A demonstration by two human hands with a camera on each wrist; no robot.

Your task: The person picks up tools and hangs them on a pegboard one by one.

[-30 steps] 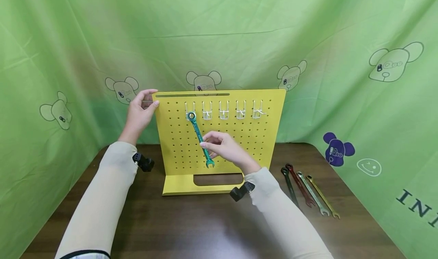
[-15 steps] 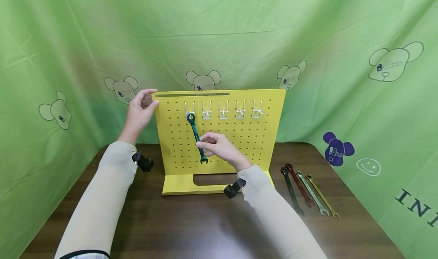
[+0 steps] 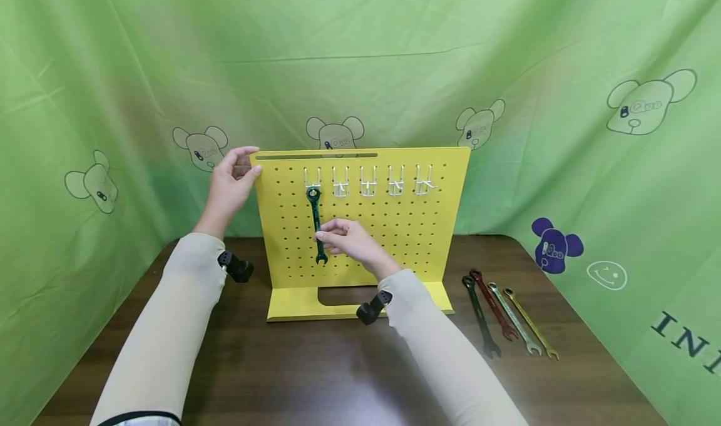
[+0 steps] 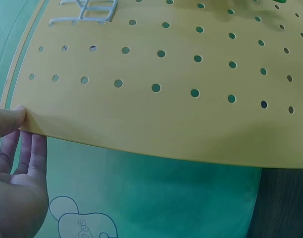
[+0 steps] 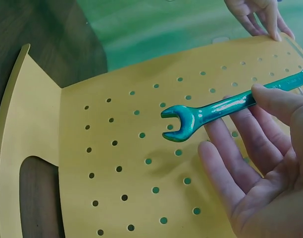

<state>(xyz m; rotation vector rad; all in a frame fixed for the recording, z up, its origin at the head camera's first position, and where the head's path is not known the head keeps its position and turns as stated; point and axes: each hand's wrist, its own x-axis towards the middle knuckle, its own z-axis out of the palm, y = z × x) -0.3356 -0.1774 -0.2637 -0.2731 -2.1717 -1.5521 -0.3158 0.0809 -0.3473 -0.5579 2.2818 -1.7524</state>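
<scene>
A green-teal combination wrench [image 3: 316, 216] hangs almost upright before the yellow pegboard [image 3: 360, 251], its ring end at the leftmost white wire hook [image 3: 312, 178]. Whether the ring sits fully over the hook's prong is too small to tell. My right hand [image 3: 350, 241] pinches the lower shaft between thumb and fingers; in the right wrist view the open-end jaw of the wrench [image 5: 211, 114] points away from the palm. At the board's upper left corner my left hand [image 3: 230, 185] grips the edge, thumb in front and fingers behind, as the left wrist view shows [image 4: 18, 173].
Several more white wire hooks [image 3: 368, 182] line the board to the right. On the brown table [image 3: 281, 376] at the right lie a black wrench [image 3: 480, 316], a red wrench [image 3: 494, 305], a silver wrench [image 3: 515, 318] and a yellow wrench [image 3: 532, 323]. Green cloth [image 3: 360, 50] surrounds the table.
My right hand has moved left, swinging the wrench's lower end leftward, so the wrench has gone from slanted to nearly vertical. The left hand stays on the board's corner.
</scene>
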